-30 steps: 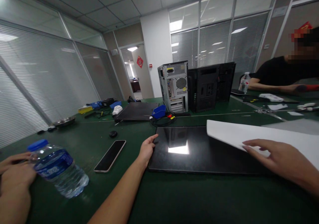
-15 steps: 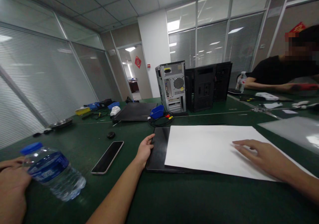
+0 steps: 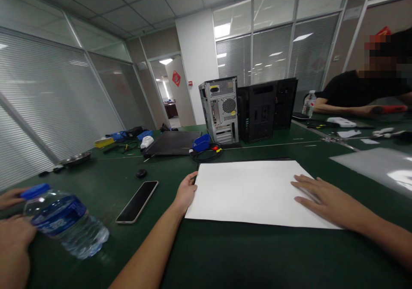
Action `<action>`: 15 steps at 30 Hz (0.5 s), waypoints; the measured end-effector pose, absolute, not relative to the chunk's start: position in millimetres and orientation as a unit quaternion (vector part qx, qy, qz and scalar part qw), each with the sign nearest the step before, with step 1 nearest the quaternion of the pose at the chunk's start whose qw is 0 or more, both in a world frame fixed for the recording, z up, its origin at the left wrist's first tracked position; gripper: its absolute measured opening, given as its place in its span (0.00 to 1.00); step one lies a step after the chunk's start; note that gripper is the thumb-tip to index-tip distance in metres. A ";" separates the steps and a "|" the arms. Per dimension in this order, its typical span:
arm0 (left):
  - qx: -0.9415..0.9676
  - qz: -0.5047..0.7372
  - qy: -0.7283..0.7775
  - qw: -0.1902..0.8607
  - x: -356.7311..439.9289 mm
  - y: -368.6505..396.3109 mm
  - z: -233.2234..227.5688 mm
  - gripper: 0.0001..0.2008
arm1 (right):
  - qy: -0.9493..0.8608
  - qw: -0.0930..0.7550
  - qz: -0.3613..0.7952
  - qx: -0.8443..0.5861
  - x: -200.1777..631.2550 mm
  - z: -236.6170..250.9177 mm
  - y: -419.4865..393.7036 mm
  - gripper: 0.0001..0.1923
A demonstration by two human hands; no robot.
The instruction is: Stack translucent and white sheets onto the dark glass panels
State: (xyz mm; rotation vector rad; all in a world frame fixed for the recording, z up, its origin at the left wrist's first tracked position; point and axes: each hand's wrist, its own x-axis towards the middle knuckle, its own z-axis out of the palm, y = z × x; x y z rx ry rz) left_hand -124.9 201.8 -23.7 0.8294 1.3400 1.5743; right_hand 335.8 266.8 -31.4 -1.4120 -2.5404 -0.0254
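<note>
A large white sheet of paper covers nearly all of a flat black panel, whose dark far edge still shows behind it. My left hand is closed around the left edge of the panel, where the paper's corner lies close to the fingers. On the right part of the sheet rests my right hand, fingers spread and holding nothing. To the left of my left forearm a smartphone lies dark-screened on the green table.
At the left, another person's hands are beside a water bottle. Computer cases stand behind the panel, near a blue connector with cable. A co-worker sits at the right, near a clear sheet.
My right hand has slid the paper left, so it now covers the panel's left part that was bare. The right hand's fingers have spread; my left hand has stayed at the edge.
</note>
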 end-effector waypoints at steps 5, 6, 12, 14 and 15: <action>0.335 0.630 0.543 0.443 -125.9 202.0 -24.9 0.32 | -0.847 0.142 -0.010 -0.512 340.0 -30.6 271.5 0.34; 0.335 0.630 0.544 0.442 -125.7 201.5 -24.4 0.32 | -0.851 0.139 0.003 -0.507 340.2 -30.1 270.5 0.33; 0.332 0.630 0.548 0.440 -122.8 199.1 -20.1 0.32 | -0.856 0.136 0.042 -0.497 339.9 -28.0 268.3 0.31; 0.329 0.629 0.550 0.439 -122.2 199.3 -19.5 0.32 | -0.850 0.140 0.029 -0.507 350.4 -29.4 279.1 0.30; 0.327 0.629 0.552 0.439 -121.9 199.5 -19.2 0.32 | -0.840 0.144 0.010 -0.524 360.3 -30.7 287.2 0.31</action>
